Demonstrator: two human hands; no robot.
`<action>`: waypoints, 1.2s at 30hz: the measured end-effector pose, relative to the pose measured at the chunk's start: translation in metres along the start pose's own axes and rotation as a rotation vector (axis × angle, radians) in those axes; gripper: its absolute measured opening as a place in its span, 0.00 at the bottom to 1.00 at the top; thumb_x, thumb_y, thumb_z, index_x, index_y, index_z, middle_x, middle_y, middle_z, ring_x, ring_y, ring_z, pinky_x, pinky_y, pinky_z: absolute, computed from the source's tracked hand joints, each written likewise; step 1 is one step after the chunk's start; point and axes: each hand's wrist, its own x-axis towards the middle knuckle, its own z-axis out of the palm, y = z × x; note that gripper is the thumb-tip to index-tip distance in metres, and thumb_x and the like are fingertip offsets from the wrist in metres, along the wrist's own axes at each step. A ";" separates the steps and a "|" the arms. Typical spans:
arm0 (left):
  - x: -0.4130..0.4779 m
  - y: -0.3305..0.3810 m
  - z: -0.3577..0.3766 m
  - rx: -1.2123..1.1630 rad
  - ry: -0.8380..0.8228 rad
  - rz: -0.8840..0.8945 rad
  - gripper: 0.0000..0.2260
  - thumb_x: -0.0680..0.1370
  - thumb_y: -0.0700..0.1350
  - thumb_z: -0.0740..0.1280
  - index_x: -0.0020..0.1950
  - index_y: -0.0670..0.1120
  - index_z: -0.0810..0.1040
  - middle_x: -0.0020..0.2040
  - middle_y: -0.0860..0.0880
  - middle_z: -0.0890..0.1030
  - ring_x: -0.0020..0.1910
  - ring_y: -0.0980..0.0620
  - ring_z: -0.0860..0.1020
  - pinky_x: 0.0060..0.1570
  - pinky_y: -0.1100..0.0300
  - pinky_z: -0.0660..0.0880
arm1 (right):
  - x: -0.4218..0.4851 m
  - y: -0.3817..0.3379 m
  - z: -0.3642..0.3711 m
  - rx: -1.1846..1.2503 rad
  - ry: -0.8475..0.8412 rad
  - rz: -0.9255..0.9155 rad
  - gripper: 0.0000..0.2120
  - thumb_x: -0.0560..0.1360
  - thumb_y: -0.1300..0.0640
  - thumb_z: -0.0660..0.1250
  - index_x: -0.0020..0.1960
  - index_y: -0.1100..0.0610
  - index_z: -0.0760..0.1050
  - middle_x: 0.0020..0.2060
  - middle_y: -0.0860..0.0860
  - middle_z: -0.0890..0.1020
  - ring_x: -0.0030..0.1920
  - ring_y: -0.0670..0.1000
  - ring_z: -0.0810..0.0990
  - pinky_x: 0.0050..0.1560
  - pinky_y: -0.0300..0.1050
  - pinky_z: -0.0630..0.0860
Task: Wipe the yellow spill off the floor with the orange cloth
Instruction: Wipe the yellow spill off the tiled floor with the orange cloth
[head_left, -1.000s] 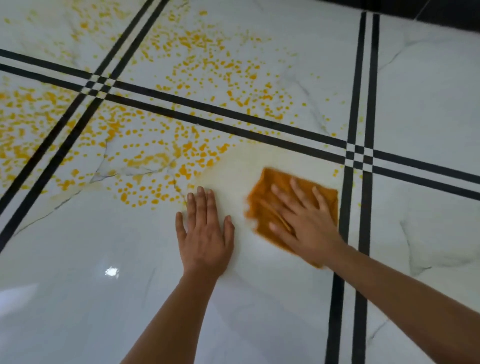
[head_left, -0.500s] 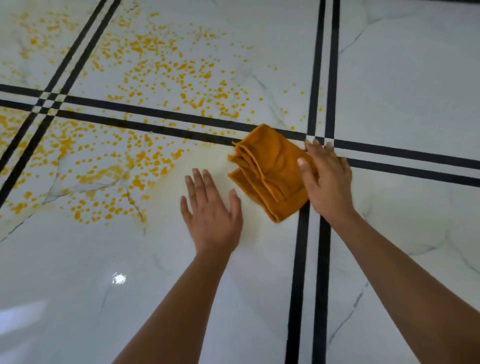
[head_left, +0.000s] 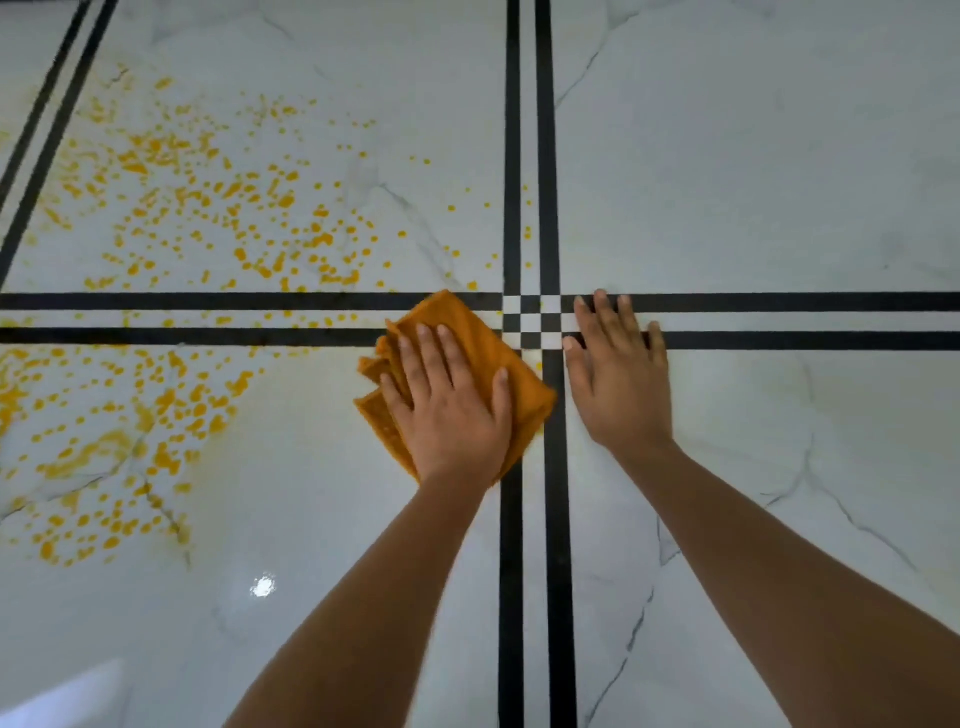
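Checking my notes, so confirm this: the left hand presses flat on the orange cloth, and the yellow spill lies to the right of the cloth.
Not right. The yellow spill lies to the left of the orange cloth, not the right; the head view shows it. The left hand does press flat on the cloth.

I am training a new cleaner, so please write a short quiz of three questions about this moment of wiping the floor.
1. True or false: the left hand presses flat on the folded orange cloth.
2. Where does the right hand rest? A) on the cloth B) directly on the white marble floor C) in the air
3. Fill in: most of the yellow spill of scattered drops lies to the ___ of the cloth.
Key: 1 true; 2 B; 3 left.
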 end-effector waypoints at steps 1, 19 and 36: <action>-0.011 -0.008 -0.001 0.051 -0.020 0.172 0.33 0.78 0.64 0.43 0.76 0.44 0.49 0.77 0.43 0.51 0.76 0.43 0.46 0.72 0.43 0.42 | 0.000 0.001 0.001 -0.006 -0.001 0.010 0.27 0.79 0.45 0.41 0.75 0.53 0.54 0.75 0.52 0.57 0.76 0.52 0.50 0.73 0.53 0.44; 0.040 -0.053 -0.013 0.248 -0.202 0.860 0.34 0.75 0.68 0.45 0.77 0.52 0.48 0.77 0.49 0.49 0.76 0.46 0.46 0.71 0.42 0.45 | 0.002 0.001 0.002 -0.014 -0.014 0.019 0.32 0.77 0.42 0.35 0.75 0.54 0.55 0.75 0.52 0.57 0.76 0.52 0.50 0.72 0.53 0.43; 0.032 -0.002 0.002 0.045 -0.082 0.162 0.29 0.76 0.64 0.39 0.76 0.56 0.40 0.78 0.50 0.43 0.75 0.46 0.39 0.70 0.42 0.38 | 0.000 0.000 0.004 0.019 0.007 0.028 0.27 0.79 0.45 0.41 0.75 0.54 0.55 0.75 0.51 0.57 0.76 0.51 0.49 0.73 0.51 0.41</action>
